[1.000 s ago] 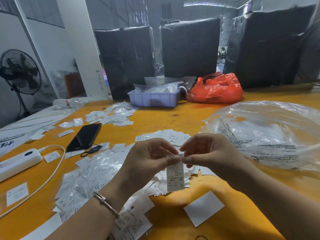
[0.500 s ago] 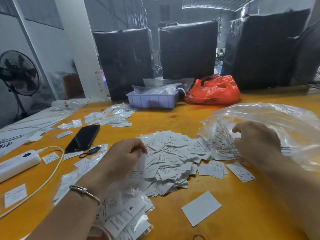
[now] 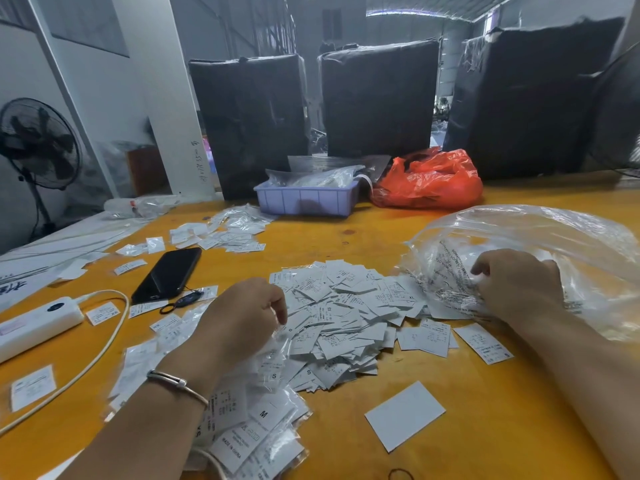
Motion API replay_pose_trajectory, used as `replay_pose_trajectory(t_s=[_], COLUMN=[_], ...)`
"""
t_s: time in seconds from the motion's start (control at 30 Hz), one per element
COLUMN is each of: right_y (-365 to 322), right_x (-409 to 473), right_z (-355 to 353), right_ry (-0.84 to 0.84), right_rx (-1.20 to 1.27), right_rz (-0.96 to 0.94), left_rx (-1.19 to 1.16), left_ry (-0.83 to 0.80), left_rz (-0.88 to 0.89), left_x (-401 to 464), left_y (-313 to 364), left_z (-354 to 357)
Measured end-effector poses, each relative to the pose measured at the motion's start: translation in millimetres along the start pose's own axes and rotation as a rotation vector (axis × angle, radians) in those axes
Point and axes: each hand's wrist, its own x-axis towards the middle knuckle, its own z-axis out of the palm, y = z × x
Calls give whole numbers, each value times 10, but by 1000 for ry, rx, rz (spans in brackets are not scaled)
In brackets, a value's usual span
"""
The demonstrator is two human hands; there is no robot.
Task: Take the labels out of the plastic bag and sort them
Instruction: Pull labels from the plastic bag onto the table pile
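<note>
At my far left a white power bank (image 3: 38, 323) lies on the yellow table (image 3: 485, 427) with its cable (image 3: 104, 344) looping toward me, and a black phone (image 3: 168, 274) lies just beyond it among a few scattered labels. My left hand (image 3: 242, 317) hangs over the near-left edge of the loose label pile (image 3: 343, 317), fingers curled downward with the tips at the labels; I think they are pinching one or two, but my knuckles hide the tips and I cannot tell for sure. Under that wrist lie small clear packets of labels (image 3: 256, 427), marked M and S. A blank white card (image 3: 404, 415) lies alone near me, right of the packets. Further back, a purple tray (image 3: 306, 200) holds clear bags, with an orange bag (image 3: 429, 181) just beside it on the right. My right hand (image 3: 519, 285) is at the mouth of the big clear plastic bag (image 3: 540, 244), fingers bent and gripping its crumpled, printed film, right where the bag touches the pile. Two single labels lie on the table just left of that forearm.
</note>
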Motion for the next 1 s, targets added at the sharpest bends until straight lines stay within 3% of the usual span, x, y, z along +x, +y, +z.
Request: replay_pose_trajectory(t_s=[0.1,0.2,0.37,0.47,0.63,0.77,0.9,1.0], right_y=[5,15,5,-8,13,-10,-65,-9], right_x=[5,22,14,0,-14,-44,-70,-12], right_z=[-6,-2,-32,-65,-108,-166,-200,-102], right_ry=[69,34,-11,38,-91,62,259,158], right_rx=[87,94,40,94,-4,117,404,291], right_rz=[30,82,87,76,99,36,-10,66], left_rx=[-25,-120,-320,-332,-332,-332,-343,-336], left_ry=[92,144,114,103,109,100,98,91], left_rz=[71,132,145,144,140,143,142,147], left_x=[2,-11,-84,-105,-107,-108,-100,-99], left_y=[15,66,179,203,209,204,196,202], left_z=[38,78,141,147,146,163,176,177])
